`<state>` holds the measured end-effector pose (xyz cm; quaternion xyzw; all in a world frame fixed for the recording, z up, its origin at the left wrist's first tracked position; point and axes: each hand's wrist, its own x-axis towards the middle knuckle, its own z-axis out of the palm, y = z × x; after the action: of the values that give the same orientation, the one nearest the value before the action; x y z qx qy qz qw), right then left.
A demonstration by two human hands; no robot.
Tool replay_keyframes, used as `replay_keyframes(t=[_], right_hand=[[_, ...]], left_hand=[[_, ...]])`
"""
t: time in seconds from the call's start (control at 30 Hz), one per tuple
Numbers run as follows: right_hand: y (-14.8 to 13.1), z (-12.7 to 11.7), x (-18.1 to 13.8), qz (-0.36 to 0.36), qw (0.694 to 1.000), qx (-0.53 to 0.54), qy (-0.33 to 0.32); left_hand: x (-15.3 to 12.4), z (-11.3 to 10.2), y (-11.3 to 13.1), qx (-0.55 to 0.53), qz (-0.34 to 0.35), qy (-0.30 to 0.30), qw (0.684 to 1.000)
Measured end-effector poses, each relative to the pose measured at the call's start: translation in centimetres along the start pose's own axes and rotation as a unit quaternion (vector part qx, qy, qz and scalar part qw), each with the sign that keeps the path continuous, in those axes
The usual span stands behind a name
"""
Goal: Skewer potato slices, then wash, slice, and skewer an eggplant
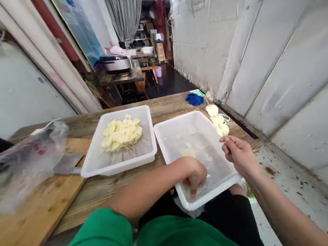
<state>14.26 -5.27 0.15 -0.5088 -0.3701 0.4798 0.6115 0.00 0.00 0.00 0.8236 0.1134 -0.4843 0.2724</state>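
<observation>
From my remote seat the grey-white wall [262, 44] closes off the right side, close by the weathered brown plank table [164, 107]; a flat yellowish wooden board [45, 215] takes up the left part, with crumpled clear plastic [32, 166] over it; the nearer translucent white plastic tray [213, 193] juts past the table's near edge, above the black-clothed legs [233, 215]; the farther white plastic tray [99, 163] sits just beside it, wholly on the planks; planks also show beyond both far rims, where a crumpled blue cloth [194, 99] lies.

I see the left hand [196, 175] reaching down inside the nearer tray, fingers bent toward its floor; I cannot tell what they grip; the right hand [239, 151] is at that tray's right rim, thumb and forefinger pinching the lower end of a thin wooden skewer [206, 100]; three round pale-yellow slices [217, 120] are threaded on it, just above those fingers; the heap of skewered pale-yellow pieces [122, 133] rests in the farther tray, well apart from both hands.
</observation>
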Motion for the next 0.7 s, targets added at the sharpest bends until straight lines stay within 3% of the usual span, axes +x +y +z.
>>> replay_keyframes(t=[0.1, 0.17, 0.2, 0.27, 0.37, 0.43, 0.5, 0.57, 0.63, 0.7], right_hand=[[-0.1, 0.1, 0.1, 0.000, 1.000, 0.005, -0.002], [-0.1, 0.2, 0.1, -0.001, 1.000, 0.007, -0.001], [0.0, 0.2, 0.1, -0.002, 1.000, 0.007, -0.001], [0.1, 0.3, 0.1, -0.002, 1.000, 0.005, -0.004], [0.2, 0.4, 0.2, 0.003, 1.000, -0.004, -0.013], [0.3, 0.4, 0.2, 0.005, 1.000, -0.005, -0.016], [0.4, 0.4, 0.4, 0.004, 1.000, -0.002, -0.015], [0.5, 0.4, 0.5, 0.001, 1.000, 0.001, -0.011], [0.5, 0.4, 0.5, 0.001, 1.000, 0.006, -0.008], [0.5, 0.5, 0.5, 0.000, 1.000, 0.012, -0.005]], left_hand=[[-0.1, 0.2, -1.4, -0.077, 0.031, 0.071, 0.994], [-0.6, -0.2, -2.5, -0.216, 0.038, 0.175, 0.960], [-0.9, -0.5, -3.1, -0.307, 0.037, 0.242, 0.920], [-1.6, -1.2, -4.1, -0.468, 0.036, 0.369, 0.802], [-2.5, -2.1, -4.8, -0.599, 0.057, 0.485, 0.635], [-2.7, -2.2, -5.0, -0.632, 0.065, 0.508, 0.582], [-2.6, -2.2, -5.2, -0.636, 0.061, 0.504, 0.581], [-2.3, -2.1, -5.8, -0.614, 0.054, 0.503, 0.606], [-2.0, -2.1, -6.6, -0.558, 0.012, 0.559, 0.613], [-1.6, -2.2, -7.4, -0.444, -0.096, 0.642, 0.618]])
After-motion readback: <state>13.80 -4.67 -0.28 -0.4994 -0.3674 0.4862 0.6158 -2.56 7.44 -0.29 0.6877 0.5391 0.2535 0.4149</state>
